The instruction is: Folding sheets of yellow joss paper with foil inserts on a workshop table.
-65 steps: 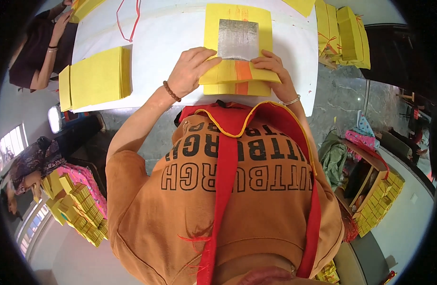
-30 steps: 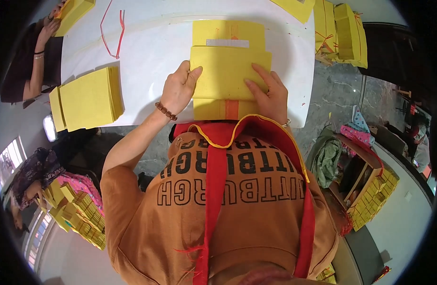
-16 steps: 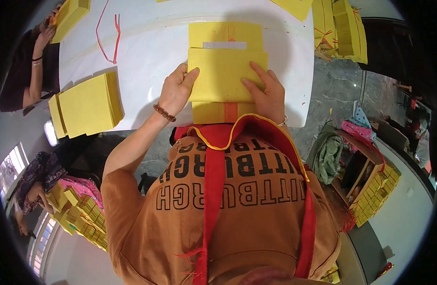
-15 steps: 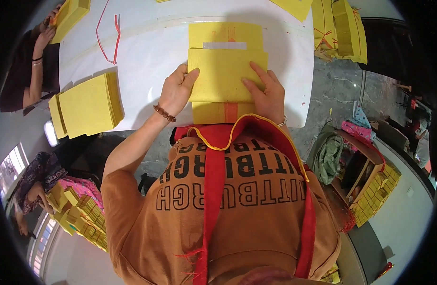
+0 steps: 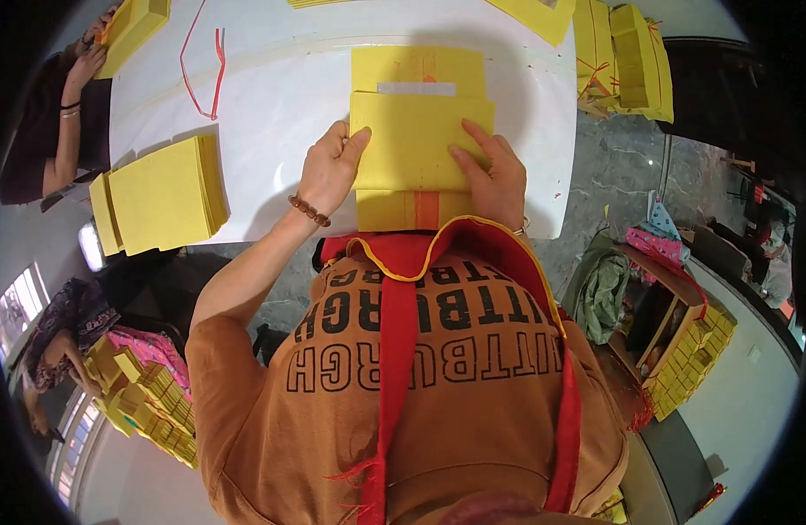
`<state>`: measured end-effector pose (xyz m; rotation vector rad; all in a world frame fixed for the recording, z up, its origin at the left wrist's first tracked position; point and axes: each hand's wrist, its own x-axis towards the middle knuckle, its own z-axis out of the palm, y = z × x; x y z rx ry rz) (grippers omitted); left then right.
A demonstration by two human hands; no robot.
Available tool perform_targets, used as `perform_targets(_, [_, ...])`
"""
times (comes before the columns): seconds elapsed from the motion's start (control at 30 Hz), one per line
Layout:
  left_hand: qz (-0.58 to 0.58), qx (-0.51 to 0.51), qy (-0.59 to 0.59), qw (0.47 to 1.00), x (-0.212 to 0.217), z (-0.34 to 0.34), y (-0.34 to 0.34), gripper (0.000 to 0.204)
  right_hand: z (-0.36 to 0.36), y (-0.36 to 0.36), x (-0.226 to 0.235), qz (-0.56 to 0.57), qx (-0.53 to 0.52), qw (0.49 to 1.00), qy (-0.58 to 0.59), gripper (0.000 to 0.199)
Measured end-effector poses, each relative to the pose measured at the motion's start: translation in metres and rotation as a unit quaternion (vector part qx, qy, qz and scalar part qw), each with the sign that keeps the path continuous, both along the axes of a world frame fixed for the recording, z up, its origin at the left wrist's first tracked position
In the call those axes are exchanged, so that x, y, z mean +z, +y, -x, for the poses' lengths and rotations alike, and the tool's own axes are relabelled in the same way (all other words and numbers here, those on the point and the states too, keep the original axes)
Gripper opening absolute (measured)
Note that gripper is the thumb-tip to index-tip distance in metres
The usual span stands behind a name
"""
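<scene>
In front of me, a stack of yellow paper [image 5: 403, 131] lies crosswise over a longer yellow paper piece [image 5: 385, 212] with an orange-red stripe. A pale strip [image 5: 416, 88] shows at the stack's far edge. My left hand [image 5: 333, 166] grips the stack's left edge, thumb on top and fingers curled at the side, partly hidden. At the right edge, my right hand [image 5: 495, 171] holds the stack, its thumb and forefinger resting on the top face and its other fingers by the side.
To the left stands a thick pile of yellow paper [image 5: 162, 194] on the white table [image 5: 280, 114]. A red cord loop [image 5: 215, 87] lies farther up. Another person's hand [image 5: 86, 63] works at the far left. Tied yellow bundles [image 5: 630, 66] stand at the right.
Almost nothing differs. The view has shifted slightly; both hands keep the same hold on the yellow paper stack.
</scene>
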<state>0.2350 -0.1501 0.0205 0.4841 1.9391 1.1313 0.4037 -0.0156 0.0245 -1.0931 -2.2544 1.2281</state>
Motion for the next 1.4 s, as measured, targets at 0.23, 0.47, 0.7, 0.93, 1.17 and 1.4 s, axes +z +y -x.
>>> perform_targets(0.23, [0.005, 0.014, -0.033, 0.999, -0.003, 0.002, -0.002, 0.025, 0.003, 0.002, 0.000, 0.001, 0.001, 1.000, -0.002, 0.034])
perform_targets(0.47, [-0.030, 0.031, 0.051, 0.998, 0.018, 0.001, -0.001, 0.021, 0.002, 0.005, -0.002, -0.004, 0.011, 1.000, 0.016, 0.034])
perform_targets(0.7, [-0.125, -0.257, 0.511, 0.810, 0.033, -0.021, 0.028, 0.044, 0.002, 0.003, -0.003, -0.010, 0.009, 1.000, 0.012, 0.033])
perform_targets(0.93, [-0.057, -0.348, 0.534, 0.768, -0.004, -0.028, 0.036, 0.071, 0.003, 0.005, -0.002, -0.018, 0.025, 1.000, 0.004, 0.034])
perform_targets(1.17, [-0.007, -0.388, 0.564, 0.729, -0.007, -0.026, 0.039, 0.067, 0.022, -0.009, 0.005, -0.388, 0.174, 0.902, -0.078, 0.051])
perform_targets(1.4, [-0.127, -0.308, 0.475, 0.815, -0.011, -0.018, 0.032, 0.047, 0.021, -0.010, -0.025, -0.152, 0.201, 0.965, 0.067, 0.073])
